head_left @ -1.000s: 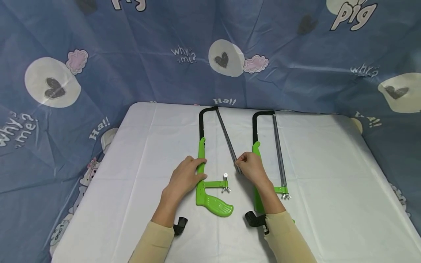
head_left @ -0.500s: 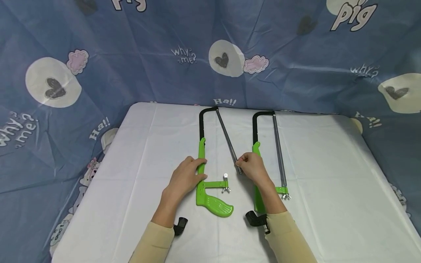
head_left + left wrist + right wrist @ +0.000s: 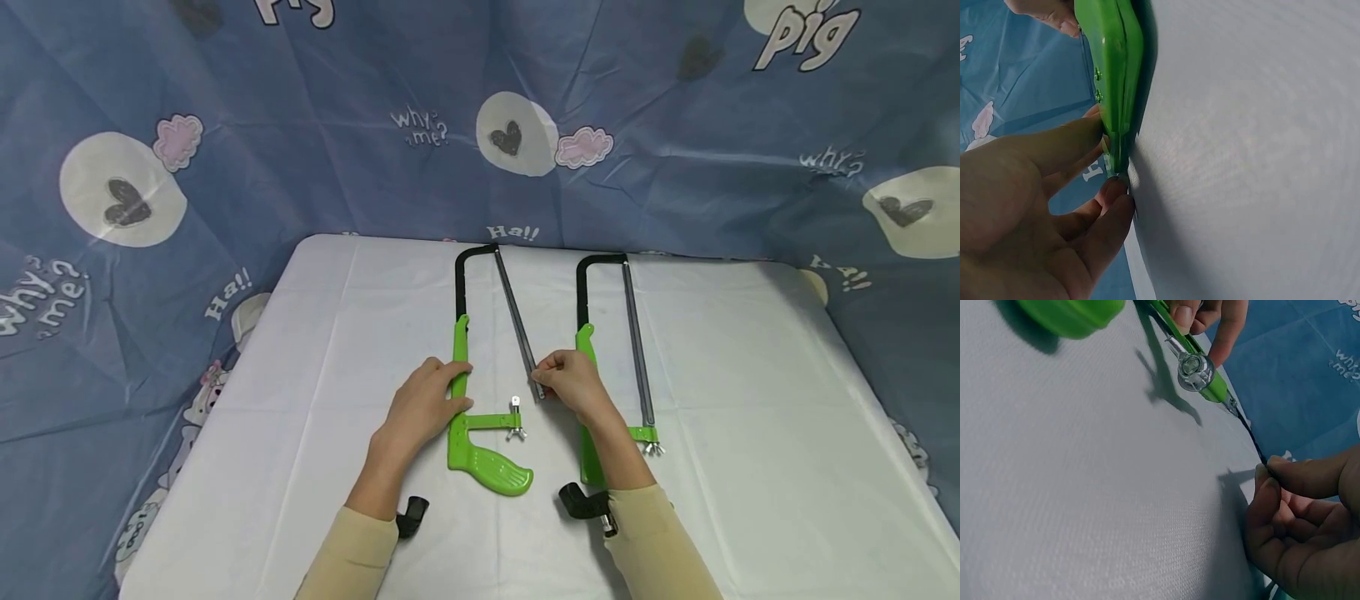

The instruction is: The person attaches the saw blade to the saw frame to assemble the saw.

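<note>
A hacksaw (image 3: 487, 467) with a green handle and black front frame lies on the white-covered table. My left hand (image 3: 423, 402) grips its green frame between thumb and fingers, as the left wrist view also shows on the green frame (image 3: 1116, 56). Its grey blade (image 3: 516, 317) meets the frame's far end and slants out toward me. Between thumb and forefinger my right hand (image 3: 576, 383) pinches the blade near its near end. Apart from that end, to the left, stands the blade post with a wing nut (image 3: 515, 419) on the green crosspiece.
A second green and black hacksaw (image 3: 581, 292) lies to the right, its blade (image 3: 637, 342) spanning the frame, partly under my right forearm. Black wrist-camera parts (image 3: 581, 502) hang near the sleeves. A blue printed cloth (image 3: 300, 125) rises behind the table.
The near end of the pinched blade has shifted slightly left, toward the post, with my right fingers. My left hand stays where it was on the frame.
</note>
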Available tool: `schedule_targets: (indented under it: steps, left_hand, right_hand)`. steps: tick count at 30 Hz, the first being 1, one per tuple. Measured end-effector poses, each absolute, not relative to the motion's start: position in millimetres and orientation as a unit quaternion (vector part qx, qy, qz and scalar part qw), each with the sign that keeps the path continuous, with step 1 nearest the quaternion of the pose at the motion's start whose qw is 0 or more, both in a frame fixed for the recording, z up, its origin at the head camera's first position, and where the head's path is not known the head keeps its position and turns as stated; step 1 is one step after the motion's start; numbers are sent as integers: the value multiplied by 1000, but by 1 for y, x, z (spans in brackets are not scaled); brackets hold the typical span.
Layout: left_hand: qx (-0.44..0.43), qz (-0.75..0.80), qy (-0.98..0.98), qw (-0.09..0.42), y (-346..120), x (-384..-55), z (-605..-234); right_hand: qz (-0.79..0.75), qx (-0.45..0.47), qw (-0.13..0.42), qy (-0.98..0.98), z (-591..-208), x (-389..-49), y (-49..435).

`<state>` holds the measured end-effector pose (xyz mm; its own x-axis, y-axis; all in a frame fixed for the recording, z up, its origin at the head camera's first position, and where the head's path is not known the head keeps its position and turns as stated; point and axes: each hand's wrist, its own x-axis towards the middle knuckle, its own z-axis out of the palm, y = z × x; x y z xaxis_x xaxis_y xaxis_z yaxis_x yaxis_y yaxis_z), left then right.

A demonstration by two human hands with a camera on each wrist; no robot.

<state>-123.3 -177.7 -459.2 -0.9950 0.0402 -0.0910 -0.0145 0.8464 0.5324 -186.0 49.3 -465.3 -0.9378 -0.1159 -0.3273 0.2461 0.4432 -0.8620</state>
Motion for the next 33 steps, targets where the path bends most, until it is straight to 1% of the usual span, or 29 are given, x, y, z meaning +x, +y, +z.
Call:
schedule_targets:
  steps: [7, 14, 20, 28, 33]
  left_hand:
    - [15, 277, 960, 44, -178, -124, -460]
    - [11, 277, 960, 51, -178, -124, -460]
    - [13, 277, 960, 45, -179, -124, -460]
    - [7, 278, 959, 51, -178, -124, -460]
    - [6, 280, 959, 50, -178, -123, -460]
  right_hand:
    - [-545, 32, 184, 818, -467, -185, 46]
    - [-563, 32, 205, 800, -468, -183, 43]
    - [-574, 29, 210, 791, -469, -182, 40]
    - [-597, 10, 240, 766, -467, -180, 36]
    - [-600, 1, 239, 763, -468, -179, 34]
